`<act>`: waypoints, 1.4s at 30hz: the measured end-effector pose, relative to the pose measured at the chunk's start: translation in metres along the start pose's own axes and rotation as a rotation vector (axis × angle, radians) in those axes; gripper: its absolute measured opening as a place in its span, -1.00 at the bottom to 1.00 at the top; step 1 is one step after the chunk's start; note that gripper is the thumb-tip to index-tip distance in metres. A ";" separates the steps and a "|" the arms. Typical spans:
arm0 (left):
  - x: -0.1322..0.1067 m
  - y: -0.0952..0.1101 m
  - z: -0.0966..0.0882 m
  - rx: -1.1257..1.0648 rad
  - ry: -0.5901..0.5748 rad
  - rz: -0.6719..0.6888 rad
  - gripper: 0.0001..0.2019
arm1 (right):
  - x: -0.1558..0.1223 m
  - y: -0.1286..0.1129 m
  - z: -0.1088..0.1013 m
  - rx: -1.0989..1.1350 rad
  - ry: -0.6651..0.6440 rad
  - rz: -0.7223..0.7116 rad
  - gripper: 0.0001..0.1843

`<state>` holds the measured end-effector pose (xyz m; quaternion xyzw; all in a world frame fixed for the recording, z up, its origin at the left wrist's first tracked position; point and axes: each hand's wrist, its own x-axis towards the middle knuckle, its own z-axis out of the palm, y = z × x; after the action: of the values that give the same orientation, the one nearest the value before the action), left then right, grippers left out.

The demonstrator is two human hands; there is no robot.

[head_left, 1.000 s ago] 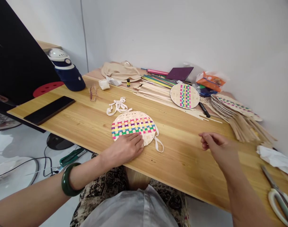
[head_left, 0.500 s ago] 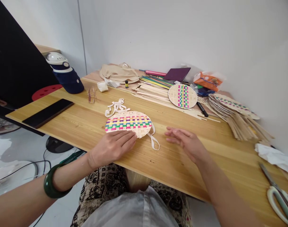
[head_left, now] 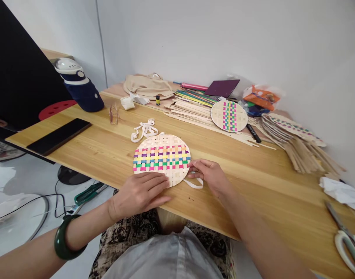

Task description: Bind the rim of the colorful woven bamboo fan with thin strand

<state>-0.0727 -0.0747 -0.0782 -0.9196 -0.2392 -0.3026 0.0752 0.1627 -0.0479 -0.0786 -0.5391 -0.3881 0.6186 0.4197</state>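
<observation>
A round woven mat [head_left: 161,155] with rows of coloured strips lies near the front edge of the wooden table [head_left: 253,182]. My left hand [head_left: 141,190] rests flat on the mat's near edge, fingers stretched out. My right hand [head_left: 210,176] is at the mat's right rim, fingers curled in a pinch on the rim or on the pale ribbon strip [head_left: 194,184] that trails from it; which one I cannot make out. A green bangle [head_left: 62,238] sits on my left wrist.
Behind lie a second woven mat [head_left: 229,116], a bundle of plain and coloured strips [head_left: 191,106], a stack of mats [head_left: 293,135], loose ribbon [head_left: 144,130], glasses [head_left: 113,113], a black phone [head_left: 59,135], a cap [head_left: 81,91] and scissors [head_left: 346,240] at far right.
My right hand has travelled left across the table from the right side to the mat's right rim and closed there. The mat shifted a little under my left hand.
</observation>
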 end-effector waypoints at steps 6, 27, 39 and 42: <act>0.040 -0.018 0.014 -0.156 0.066 -0.407 -0.80 | -0.009 0.000 0.001 -0.111 -0.003 -0.029 -0.79; 0.080 -0.027 0.087 -0.592 -0.154 -0.488 -0.94 | -0.056 -0.016 -0.040 -0.667 0.191 -0.305 -0.73; 0.079 -0.024 0.083 -0.691 -0.096 -0.557 -0.83 | -0.045 -0.014 -0.077 -0.643 0.455 -0.256 -0.72; 0.079 -0.024 0.084 -0.610 -0.129 -0.434 -0.82 | -0.039 -0.007 -0.072 -0.619 0.438 -0.216 -0.70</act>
<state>0.0150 0.0008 -0.0998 -0.8450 -0.3315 -0.3101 -0.2828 0.2378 -0.0801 -0.0667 -0.7155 -0.5121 0.2946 0.3729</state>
